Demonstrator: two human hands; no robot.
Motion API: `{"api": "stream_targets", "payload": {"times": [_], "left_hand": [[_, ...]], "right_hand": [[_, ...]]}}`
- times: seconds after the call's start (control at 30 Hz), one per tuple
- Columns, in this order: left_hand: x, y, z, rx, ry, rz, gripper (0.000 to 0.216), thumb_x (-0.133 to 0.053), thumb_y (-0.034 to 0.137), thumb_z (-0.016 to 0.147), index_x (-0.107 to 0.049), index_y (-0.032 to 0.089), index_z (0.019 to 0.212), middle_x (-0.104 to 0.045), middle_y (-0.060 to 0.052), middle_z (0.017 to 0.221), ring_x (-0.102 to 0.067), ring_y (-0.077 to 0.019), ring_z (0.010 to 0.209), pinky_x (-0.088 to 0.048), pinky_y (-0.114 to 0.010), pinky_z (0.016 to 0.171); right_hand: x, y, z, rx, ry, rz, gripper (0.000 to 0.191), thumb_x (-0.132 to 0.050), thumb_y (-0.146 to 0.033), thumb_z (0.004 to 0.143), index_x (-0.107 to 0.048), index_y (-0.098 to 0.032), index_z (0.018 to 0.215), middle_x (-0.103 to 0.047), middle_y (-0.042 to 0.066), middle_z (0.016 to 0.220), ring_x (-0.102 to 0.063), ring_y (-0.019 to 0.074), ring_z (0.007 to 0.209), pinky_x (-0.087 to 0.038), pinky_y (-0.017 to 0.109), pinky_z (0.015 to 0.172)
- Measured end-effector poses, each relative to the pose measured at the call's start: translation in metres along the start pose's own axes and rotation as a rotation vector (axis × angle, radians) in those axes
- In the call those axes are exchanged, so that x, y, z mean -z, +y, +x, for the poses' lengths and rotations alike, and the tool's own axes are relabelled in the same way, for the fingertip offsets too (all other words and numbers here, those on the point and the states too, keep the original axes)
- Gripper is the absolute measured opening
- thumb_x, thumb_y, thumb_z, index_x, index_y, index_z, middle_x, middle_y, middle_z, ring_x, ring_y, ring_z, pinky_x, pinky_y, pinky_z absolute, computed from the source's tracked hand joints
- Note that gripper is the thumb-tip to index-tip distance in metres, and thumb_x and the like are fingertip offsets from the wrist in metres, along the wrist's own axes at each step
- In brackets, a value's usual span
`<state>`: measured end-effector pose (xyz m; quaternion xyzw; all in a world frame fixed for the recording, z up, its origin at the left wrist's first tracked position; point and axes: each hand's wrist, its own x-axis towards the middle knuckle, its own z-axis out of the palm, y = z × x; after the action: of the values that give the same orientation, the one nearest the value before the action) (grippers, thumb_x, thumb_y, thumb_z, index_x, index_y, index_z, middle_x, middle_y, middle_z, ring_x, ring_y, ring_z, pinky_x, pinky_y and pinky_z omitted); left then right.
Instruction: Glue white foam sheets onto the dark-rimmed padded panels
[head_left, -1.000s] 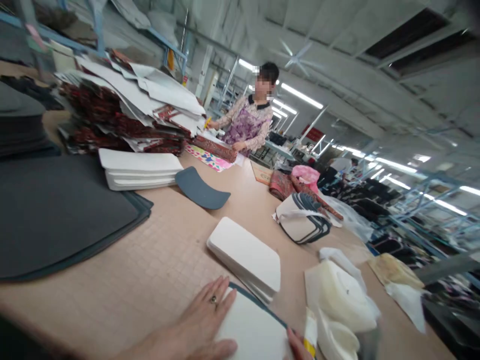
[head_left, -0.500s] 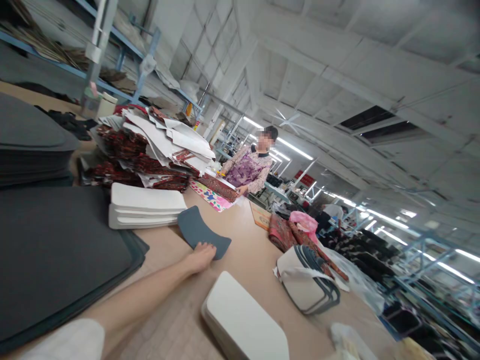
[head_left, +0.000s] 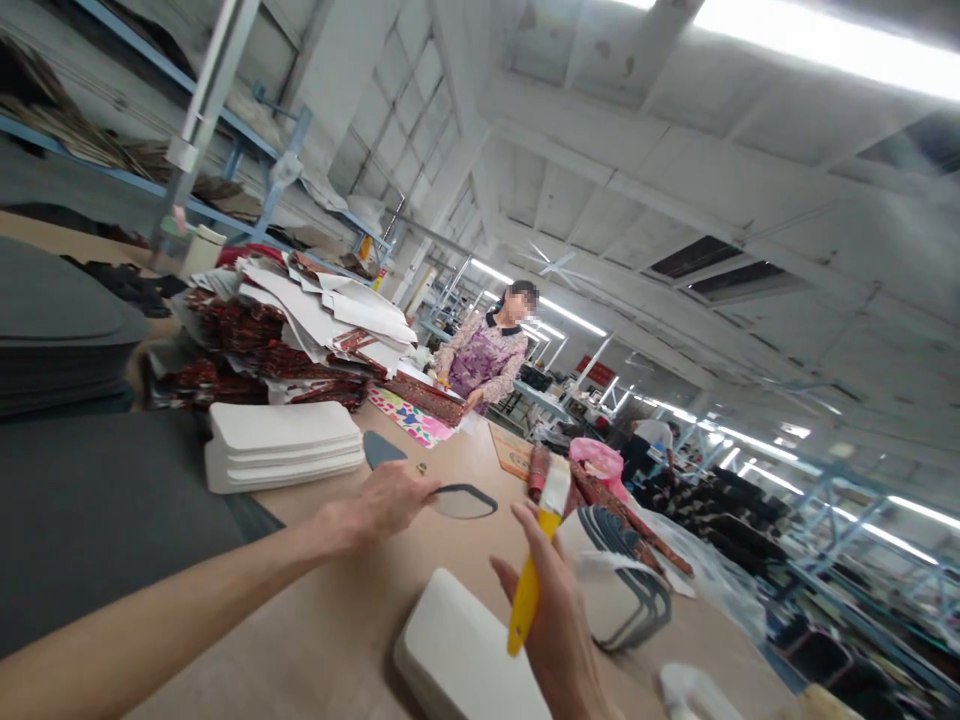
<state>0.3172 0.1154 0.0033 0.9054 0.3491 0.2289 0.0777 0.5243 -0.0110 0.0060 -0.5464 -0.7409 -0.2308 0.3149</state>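
My left hand (head_left: 382, 505) reaches across the tan table (head_left: 337, 620) and grips a dark grey curved foam piece (head_left: 461, 500), lifting its near edge. My right hand (head_left: 559, 630) is raised at the lower middle, fingers closed on a yellow-handled brush (head_left: 534, 565) with pale bristles pointing up. A stack of white foam pads (head_left: 457, 660) lies just below both hands.
Another white pad stack (head_left: 281, 445) and large dark grey sheets (head_left: 90, 510) lie at left. Piled patterned fabric and paper (head_left: 285, 330) sit behind. A person in a floral top (head_left: 484, 360) works at the far end. Bundled curved pieces (head_left: 630, 585) lie at right.
The camera tilted up. My left hand went from the white pad to the grey curved piece and has lifted it. My right hand with the brush has risen into view.
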Motion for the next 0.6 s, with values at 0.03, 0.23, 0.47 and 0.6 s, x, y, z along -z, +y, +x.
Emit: {"api": "stream_targets", "payload": {"times": [0.03, 0.23, 0.47, 0.6], "left_hand": [[0.005, 0.007, -0.009, -0.02, 0.0, -0.042, 0.019, -0.045, 0.018, 0.087, -0.063, 0.017, 0.092, -0.065, -0.007, 0.075, -0.06, -0.0208, 0.07, -0.041, -0.026, 0.062], [0.022, 0.009, -0.051, -0.173, -0.106, -0.711, 0.027, -0.044, 0.032, 0.089, -0.051, 0.015, 0.068, -0.039, 0.004, 0.06, -0.038, -0.0096, 0.056, -0.027, -0.019, 0.051], [0.018, -0.012, -0.079, -0.181, -0.297, -1.007, 0.045, -0.038, 0.053, 0.088, -0.043, 0.016, 0.063, -0.037, 0.004, 0.057, -0.035, -0.009, 0.053, -0.026, -0.019, 0.048], [0.009, -0.016, -0.088, -0.155, -0.341, -1.045, 0.042, -0.04, 0.052, 0.087, -0.046, 0.015, 0.066, -0.043, 0.002, 0.06, -0.045, -0.0112, 0.057, -0.034, -0.019, 0.054]], "right_hand": [[-0.004, -0.008, 0.016, 0.012, -0.005, 0.011, 0.043, -0.053, -0.019, 0.082, -0.047, -0.02, 0.125, -0.06, 0.012, 0.117, -0.055, 0.0275, 0.109, -0.048, 0.042, 0.085], [-0.004, -0.037, 0.04, 0.012, -0.184, 0.143, 0.026, -0.064, -0.012, 0.076, -0.06, -0.022, 0.1, -0.067, 0.005, 0.086, -0.062, 0.0237, 0.079, -0.05, 0.035, 0.067], [-0.02, -0.051, 0.016, 0.134, -0.201, 0.249, 0.031, -0.057, -0.015, 0.082, -0.054, -0.022, 0.113, -0.067, 0.004, 0.088, -0.062, 0.0204, 0.078, -0.049, 0.032, 0.068], [-0.028, -0.065, 0.013, 0.253, -0.264, 0.218, 0.039, -0.055, -0.009, 0.082, -0.051, -0.025, 0.117, -0.065, 0.004, 0.101, -0.061, 0.0208, 0.087, -0.047, 0.034, 0.075]]}}
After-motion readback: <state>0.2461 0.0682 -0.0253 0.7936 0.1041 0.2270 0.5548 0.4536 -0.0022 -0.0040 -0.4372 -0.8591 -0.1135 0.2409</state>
